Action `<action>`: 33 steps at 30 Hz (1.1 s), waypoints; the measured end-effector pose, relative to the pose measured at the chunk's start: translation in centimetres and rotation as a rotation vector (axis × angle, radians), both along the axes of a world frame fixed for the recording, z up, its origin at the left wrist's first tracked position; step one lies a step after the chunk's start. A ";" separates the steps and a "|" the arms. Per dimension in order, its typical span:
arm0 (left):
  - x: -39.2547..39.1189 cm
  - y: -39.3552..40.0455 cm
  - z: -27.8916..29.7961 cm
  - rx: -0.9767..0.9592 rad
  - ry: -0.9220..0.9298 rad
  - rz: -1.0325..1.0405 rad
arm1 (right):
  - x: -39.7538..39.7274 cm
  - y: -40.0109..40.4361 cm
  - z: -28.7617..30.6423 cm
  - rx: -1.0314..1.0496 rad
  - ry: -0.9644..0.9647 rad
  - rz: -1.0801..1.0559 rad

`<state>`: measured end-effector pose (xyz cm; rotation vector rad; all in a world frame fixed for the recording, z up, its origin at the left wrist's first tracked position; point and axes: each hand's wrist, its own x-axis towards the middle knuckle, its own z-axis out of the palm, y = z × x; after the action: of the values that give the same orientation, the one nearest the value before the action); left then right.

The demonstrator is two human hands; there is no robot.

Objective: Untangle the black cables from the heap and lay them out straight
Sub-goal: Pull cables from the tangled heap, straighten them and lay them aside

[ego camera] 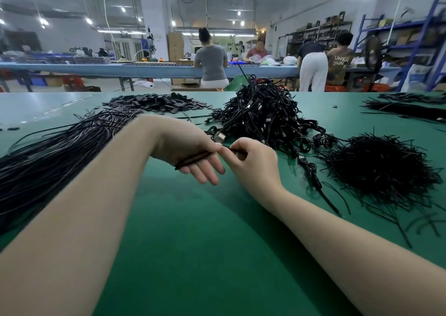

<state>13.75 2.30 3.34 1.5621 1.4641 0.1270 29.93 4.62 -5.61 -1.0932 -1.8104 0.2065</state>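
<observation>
Left grip point(193, 157) holds a short black cable bundle point(195, 158) under the thumb with fingers relaxed, while the right grip point(251, 160) pinches its end above the green surface point(193, 231), so I think it should pull slowly away from the tangled heap point(263, 113).

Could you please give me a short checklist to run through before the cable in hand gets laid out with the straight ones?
1. Left hand holds the cable: ok, it lies across the palm under the thumb.
2. Right hand pinches the cable's other end: ok.
3. Cable free of the tangled heap: cannot tell, the hands hide where it runs.
4. Straight bundle within reach on the left: ok.
5. Bare green table to work over: ok.
6. Loose strip pile apart from the hands: ok.
</observation>
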 end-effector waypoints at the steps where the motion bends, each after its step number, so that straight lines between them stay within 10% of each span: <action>1: 0.6 0.3 -0.5 0.039 0.004 0.061 | -0.2 -0.3 0.0 0.033 -0.005 -0.006; 7: 1.3 1.9 -0.6 0.572 -0.456 0.452 | -1.2 -1.1 0.5 0.017 0.120 0.238; 12: -0.6 1.0 1.6 0.419 -1.288 0.515 | -1.2 -0.8 -0.7 -0.168 -0.088 0.326; 15: -1.4 0.2 1.7 0.377 -1.169 0.358 | -0.4 0.2 -0.4 -0.237 -0.099 0.097; 20: 0.8 0.4 -0.4 0.301 -0.125 0.082 | 0.7 1.0 0.9 -0.196 0.096 -0.077; 22: 2.1 0.6 -1.4 0.322 -0.029 0.097 | 0.2 0.6 1.6 -0.132 0.193 -0.022; 28: 2.4 2.2 -1.9 0.367 -0.968 0.488 | -1.5 -0.6 1.3 -0.020 0.143 0.259; 33: 2.0 1.7 -1.5 0.334 -1.193 0.476 | -1.1 0.4 0.0 -0.300 0.172 0.332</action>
<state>15.78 4.00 1.86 0.9672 0.7907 1.3779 28.87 5.01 -5.64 -0.9354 -1.8320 0.7685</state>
